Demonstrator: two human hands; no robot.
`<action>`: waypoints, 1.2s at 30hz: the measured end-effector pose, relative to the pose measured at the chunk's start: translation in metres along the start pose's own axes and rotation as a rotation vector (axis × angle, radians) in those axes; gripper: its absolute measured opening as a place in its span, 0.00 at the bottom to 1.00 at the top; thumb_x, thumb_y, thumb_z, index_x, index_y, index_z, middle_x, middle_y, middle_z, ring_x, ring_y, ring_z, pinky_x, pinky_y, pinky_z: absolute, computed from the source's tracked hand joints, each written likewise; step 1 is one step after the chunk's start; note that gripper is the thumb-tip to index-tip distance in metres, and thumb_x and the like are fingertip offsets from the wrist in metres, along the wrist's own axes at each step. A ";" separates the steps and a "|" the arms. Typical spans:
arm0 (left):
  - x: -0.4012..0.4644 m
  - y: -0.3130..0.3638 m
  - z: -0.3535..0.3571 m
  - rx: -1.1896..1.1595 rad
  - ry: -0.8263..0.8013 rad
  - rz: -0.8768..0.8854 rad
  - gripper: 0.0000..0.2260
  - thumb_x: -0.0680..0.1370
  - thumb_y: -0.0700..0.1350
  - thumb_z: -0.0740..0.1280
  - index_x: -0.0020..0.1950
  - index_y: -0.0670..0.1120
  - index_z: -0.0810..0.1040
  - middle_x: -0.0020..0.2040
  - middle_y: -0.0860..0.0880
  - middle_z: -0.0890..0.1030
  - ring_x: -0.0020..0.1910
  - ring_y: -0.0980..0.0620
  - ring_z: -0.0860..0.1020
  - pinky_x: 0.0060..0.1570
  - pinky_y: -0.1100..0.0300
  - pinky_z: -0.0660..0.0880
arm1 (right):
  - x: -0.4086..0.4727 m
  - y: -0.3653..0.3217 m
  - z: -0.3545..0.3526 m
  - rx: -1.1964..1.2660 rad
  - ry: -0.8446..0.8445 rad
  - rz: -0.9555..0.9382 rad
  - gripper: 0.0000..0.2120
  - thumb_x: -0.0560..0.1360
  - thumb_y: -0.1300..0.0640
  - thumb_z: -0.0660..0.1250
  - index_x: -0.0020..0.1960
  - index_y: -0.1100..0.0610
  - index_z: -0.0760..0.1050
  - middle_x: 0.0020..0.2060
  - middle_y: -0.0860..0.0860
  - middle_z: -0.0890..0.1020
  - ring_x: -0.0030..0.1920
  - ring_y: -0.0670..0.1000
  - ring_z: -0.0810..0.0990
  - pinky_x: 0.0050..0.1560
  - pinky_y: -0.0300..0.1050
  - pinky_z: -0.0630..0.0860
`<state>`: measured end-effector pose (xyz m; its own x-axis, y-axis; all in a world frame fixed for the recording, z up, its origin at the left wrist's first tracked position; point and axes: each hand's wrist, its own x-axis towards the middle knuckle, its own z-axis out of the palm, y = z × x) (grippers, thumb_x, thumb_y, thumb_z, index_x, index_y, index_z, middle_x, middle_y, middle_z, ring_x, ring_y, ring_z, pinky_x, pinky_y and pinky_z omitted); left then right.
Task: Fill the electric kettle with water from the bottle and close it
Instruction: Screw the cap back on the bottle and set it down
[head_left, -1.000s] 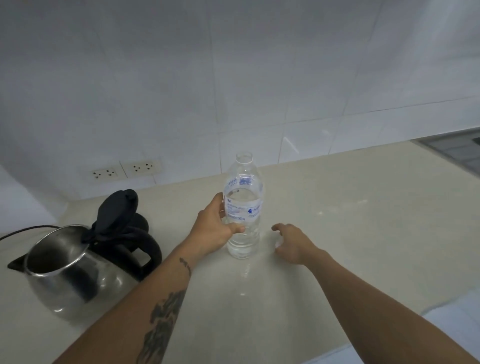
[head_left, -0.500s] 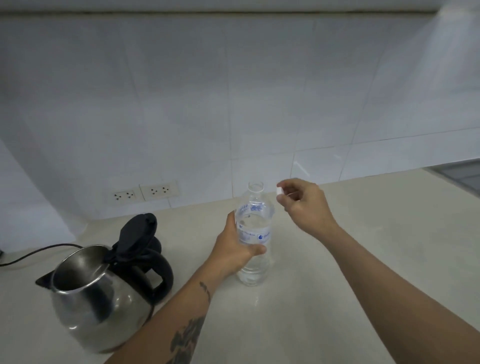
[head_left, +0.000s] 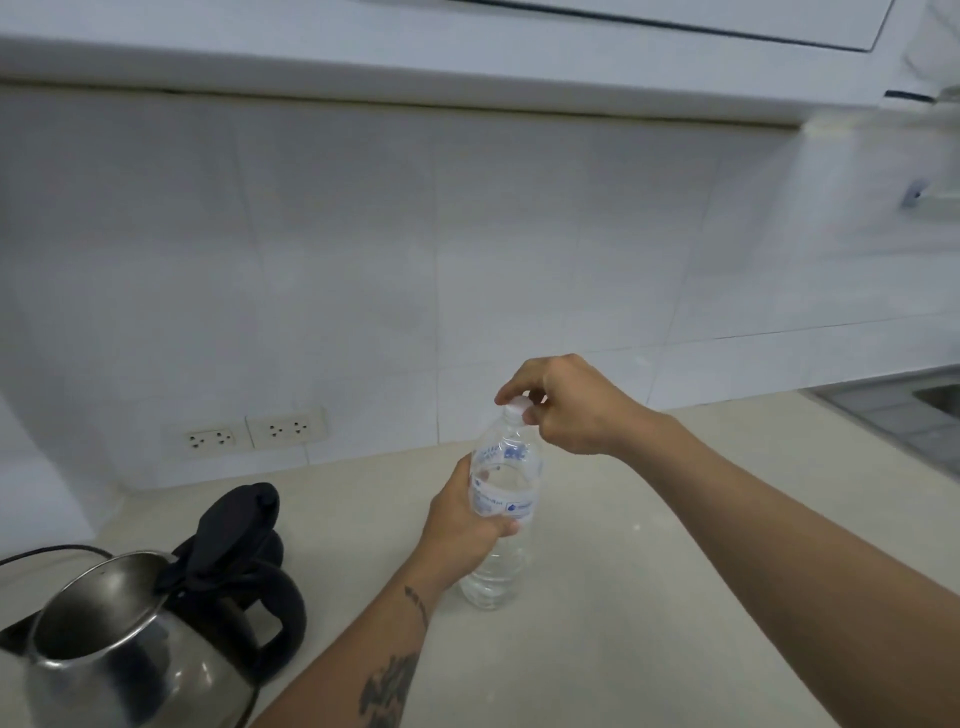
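Observation:
A clear plastic water bottle (head_left: 501, 525) with a blue and white label stands upright on the counter, holding only a little water at the bottom. My left hand (head_left: 460, 525) is wrapped around its middle. My right hand (head_left: 566, 405) pinches the white cap (head_left: 518, 402), which sits on the bottle's neck. The steel electric kettle (head_left: 130, 654) stands at the lower left with its black lid (head_left: 234, 525) tipped up and open; its black handle faces the bottle.
The beige counter (head_left: 649, 597) runs along a white tiled wall. Two wall sockets (head_left: 254, 434) sit behind the kettle, and a black cord (head_left: 47, 552) leads off to the left. A sink edge (head_left: 909, 410) shows at the far right. Cabinets hang overhead.
My right hand picked the white cap up off the counter, carried it up and set it on the bottle's open neck. The left hand kept its hold. The camera tilted upward.

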<state>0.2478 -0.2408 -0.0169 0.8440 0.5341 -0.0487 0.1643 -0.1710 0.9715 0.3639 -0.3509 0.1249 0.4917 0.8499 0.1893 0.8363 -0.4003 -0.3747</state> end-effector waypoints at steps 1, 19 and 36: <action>0.001 0.000 -0.001 0.008 -0.011 0.001 0.33 0.63 0.39 0.77 0.63 0.61 0.73 0.54 0.59 0.83 0.54 0.57 0.81 0.58 0.54 0.78 | 0.002 0.000 -0.001 -0.022 -0.002 0.011 0.15 0.77 0.64 0.68 0.60 0.52 0.84 0.56 0.47 0.82 0.48 0.49 0.80 0.49 0.40 0.73; 0.004 -0.001 -0.013 0.112 -0.041 -0.047 0.29 0.67 0.38 0.76 0.63 0.58 0.72 0.54 0.61 0.80 0.51 0.65 0.78 0.45 0.69 0.72 | 0.014 -0.026 0.017 -0.142 0.072 0.227 0.16 0.76 0.44 0.67 0.44 0.58 0.72 0.37 0.51 0.74 0.43 0.58 0.77 0.40 0.47 0.72; -0.091 0.039 -0.076 0.299 0.057 0.237 0.26 0.76 0.42 0.70 0.72 0.54 0.69 0.64 0.58 0.76 0.58 0.62 0.78 0.59 0.66 0.73 | -0.033 -0.080 0.045 0.224 0.490 0.076 0.14 0.76 0.58 0.66 0.62 0.50 0.76 0.49 0.47 0.76 0.42 0.48 0.77 0.45 0.45 0.74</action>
<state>0.1385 -0.2337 0.0433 0.8478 0.4951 0.1900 0.1172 -0.5243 0.8434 0.2697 -0.3317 0.1074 0.6492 0.5407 0.5350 0.7481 -0.3265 -0.5777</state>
